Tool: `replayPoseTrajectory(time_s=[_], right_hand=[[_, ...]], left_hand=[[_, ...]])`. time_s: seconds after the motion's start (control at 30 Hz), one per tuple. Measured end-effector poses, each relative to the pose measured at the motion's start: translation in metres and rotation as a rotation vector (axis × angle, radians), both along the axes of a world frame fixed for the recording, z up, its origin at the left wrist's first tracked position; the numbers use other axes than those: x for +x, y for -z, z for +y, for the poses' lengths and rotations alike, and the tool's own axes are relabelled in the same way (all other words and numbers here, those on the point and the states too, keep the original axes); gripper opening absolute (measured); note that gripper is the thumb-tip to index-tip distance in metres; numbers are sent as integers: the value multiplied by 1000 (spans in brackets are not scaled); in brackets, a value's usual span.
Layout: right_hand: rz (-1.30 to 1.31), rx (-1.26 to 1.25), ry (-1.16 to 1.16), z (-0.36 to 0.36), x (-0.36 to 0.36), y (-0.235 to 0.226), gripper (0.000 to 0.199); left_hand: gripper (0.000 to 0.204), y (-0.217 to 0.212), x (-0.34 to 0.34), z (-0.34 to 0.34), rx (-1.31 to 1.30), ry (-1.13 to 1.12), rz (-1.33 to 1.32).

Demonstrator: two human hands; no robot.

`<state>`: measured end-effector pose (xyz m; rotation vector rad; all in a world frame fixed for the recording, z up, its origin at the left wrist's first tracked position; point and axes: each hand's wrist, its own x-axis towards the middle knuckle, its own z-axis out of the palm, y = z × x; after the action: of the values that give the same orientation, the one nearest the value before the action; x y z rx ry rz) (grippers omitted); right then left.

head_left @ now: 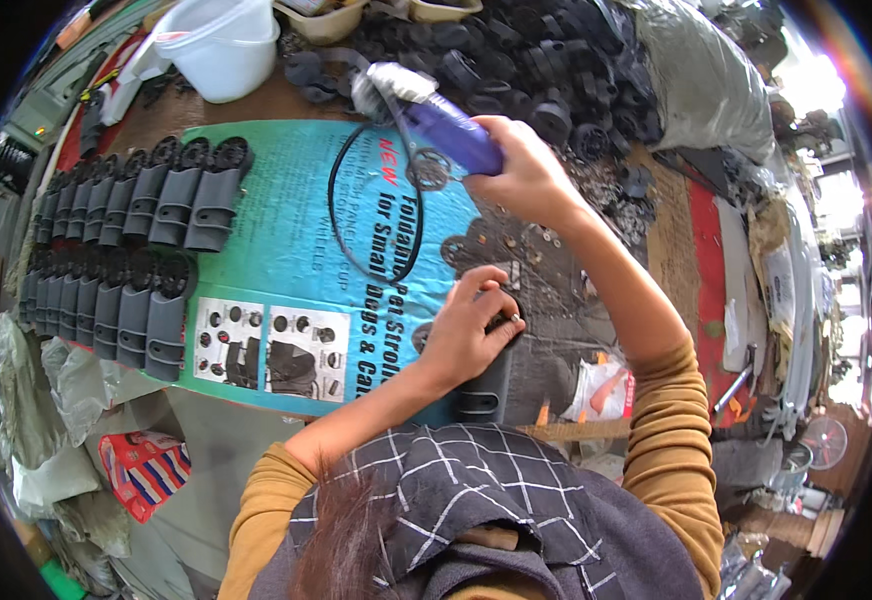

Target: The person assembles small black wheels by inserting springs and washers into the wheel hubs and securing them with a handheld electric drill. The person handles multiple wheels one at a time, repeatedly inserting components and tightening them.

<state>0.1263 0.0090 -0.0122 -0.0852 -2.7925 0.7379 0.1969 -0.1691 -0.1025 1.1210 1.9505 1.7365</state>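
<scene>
My right hand (528,178) is wrapped round a blue-purple electric screwdriver (456,132), held tilted above the table. White wrapping covers the tool's far end, and a black cord (333,190) loops down beside it. Lower and nearer to me, my left hand (464,335) is closed, thumb and fingers bent together over a dark grey plastic part (484,392). A tiny shiny spot shows at its fingertips, too small to name. The hand hides most of the grey part, whose near end lies at the table's front edge.
Two rows of grey plastic housings with black wheel-shaped ends (218,205) stand at the left on a printed cardboard sheet (286,265). A white bucket (221,50) stands far left. Black plastic parts (556,70) are heaped at the back. Loose screws (546,235) lie right of my left hand.
</scene>
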Motion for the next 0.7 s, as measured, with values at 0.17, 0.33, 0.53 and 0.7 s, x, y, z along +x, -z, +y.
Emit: replayPoseTrajectory(time_s=[0.17, 0.33, 0.53, 0.7], right_hand=[[-79, -1020, 322, 7, 92, -7, 63], [85, -1064, 617, 13, 139, 5, 49], [680, -1083, 496, 0, 178, 11, 63], [1013, -1061, 400, 11, 191, 9, 63]], left_hand=[[18, 0, 0, 1, 37, -2, -14], [16, -1, 1, 1, 23, 1, -48], [17, 4, 1, 3, 48, -10, -63], [17, 5, 1, 3, 58, -15, -40]])
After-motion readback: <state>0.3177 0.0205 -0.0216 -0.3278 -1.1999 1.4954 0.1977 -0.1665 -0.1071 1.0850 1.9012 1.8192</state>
